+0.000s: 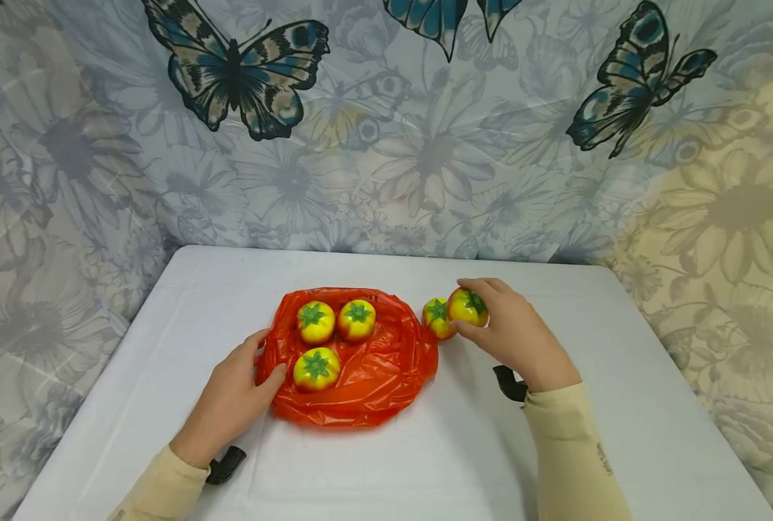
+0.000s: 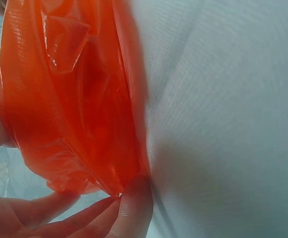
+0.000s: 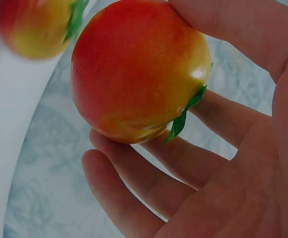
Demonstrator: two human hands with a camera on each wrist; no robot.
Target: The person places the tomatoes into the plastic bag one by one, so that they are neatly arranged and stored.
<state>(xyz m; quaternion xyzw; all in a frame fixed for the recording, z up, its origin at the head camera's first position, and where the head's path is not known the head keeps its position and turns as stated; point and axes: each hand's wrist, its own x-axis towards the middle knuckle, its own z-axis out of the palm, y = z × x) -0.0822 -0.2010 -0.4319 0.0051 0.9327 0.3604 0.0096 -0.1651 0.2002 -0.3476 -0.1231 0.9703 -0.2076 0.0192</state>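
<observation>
My right hand (image 1: 513,333) holds an artificial tomato (image 1: 467,307), glossy red and yellow with a green leafy top, between thumb and fingers. The right wrist view shows the red side of this tomato (image 3: 134,74) against the fingertips. A second tomato (image 1: 436,318) stands just left of it, beside a red plastic bag (image 1: 386,369). My left hand (image 1: 233,394) grips the bag's left edge, thumb on the near side. Up close, its fingers (image 2: 136,203) meet the thin plastic. Inside the bag's rim lie three more tomatoes (image 1: 317,369), leaves up.
A white-covered table (image 1: 465,463) bears everything. Behind it hangs a grey floral cloth (image 1: 425,166) with blue butterflies (image 1: 233,72). Black wrist devices (image 1: 510,383) show under both forearms, which wear cream sleeves (image 1: 572,449).
</observation>
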